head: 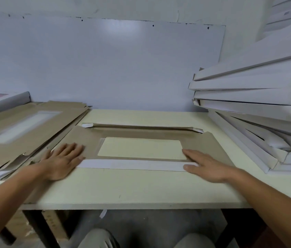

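Observation:
A flat brown cardboard box blank [141, 134] with a rectangular window cutout lies on the pale table [123, 187]. Its near flap [132, 165] is folded over, white side up. My left hand [61, 161] lies flat with spread fingers on the blank's left end and the flap's left tip. My right hand [207, 165] presses flat on the right end, thumb on the white flap. The far flap [141, 126] stands slightly raised.
A stack of unfolded brown window blanks [21, 129] fills the table's left side. Folded white boxes [259, 108] are piled high on the right. A white panel [105, 65] lines the wall behind. My knees show below the table edge.

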Tool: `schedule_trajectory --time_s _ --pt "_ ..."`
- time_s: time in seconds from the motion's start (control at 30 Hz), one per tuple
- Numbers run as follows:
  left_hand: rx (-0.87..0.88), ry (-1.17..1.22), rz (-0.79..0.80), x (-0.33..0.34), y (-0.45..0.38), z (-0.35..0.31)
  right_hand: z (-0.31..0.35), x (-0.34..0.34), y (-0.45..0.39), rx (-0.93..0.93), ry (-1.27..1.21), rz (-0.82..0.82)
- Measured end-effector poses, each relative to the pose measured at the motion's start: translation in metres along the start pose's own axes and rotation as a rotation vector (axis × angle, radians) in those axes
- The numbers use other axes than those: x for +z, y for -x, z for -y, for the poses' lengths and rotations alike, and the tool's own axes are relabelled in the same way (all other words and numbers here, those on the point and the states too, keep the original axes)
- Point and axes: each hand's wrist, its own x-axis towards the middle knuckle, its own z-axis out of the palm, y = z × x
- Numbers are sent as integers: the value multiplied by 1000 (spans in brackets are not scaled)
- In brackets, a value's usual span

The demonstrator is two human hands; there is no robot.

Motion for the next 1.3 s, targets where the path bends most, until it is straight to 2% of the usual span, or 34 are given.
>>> schedule_trajectory --time_s 0.07,0.13,0.23,0.3,0.37,0.47,0.57,0.63,0.7,0.73,0.83,0.97,1.1,1.23,1.3 --pt "-30 -35 -102 2 -1 -1 -16 -20 14 18 1 -45" --pt "-40 -143 -268 3 3 -11 -29 -34 28 69 59 -91" --pt "21 -149 -405 -4 18 -51 -28 -32 38 85 99 -28" --pt "160 -52 -425 -12 35 -88 -8 -27 40 94 -15 59" --pt "375 64 -446 -14 56 -123 20 -20 41 158 -264 145" --pt "686 219 -361 -15 84 -164 67 -5 40 261 -551 282" --pt "769 195 -299 -4 94 -182 113 18 38 220 -654 397" --pt "768 190 -326 2 96 -183 137 33 38 128 -752 472" --pt "826 260 -349 1 95 -177 148 37 42 16 -723 524" --pt "876 308 -347 0 94 -171 147 33 44 -67 -622 504" --pt "973 393 -364 -3 85 -149 126 12 50 -311 -221 302" --pt "956 485 -421 -6 70 -128 85 7 52 -430 163 159" --pt "855 482 -468 -11 54 -111 70 17 58 -405 180 39" --pt "638 343 -245 -26 60 -95 73 13 60 -341 72 -76" --pt "572 364 -189 -32 74 -96 77 13 58 -271 90 -157"
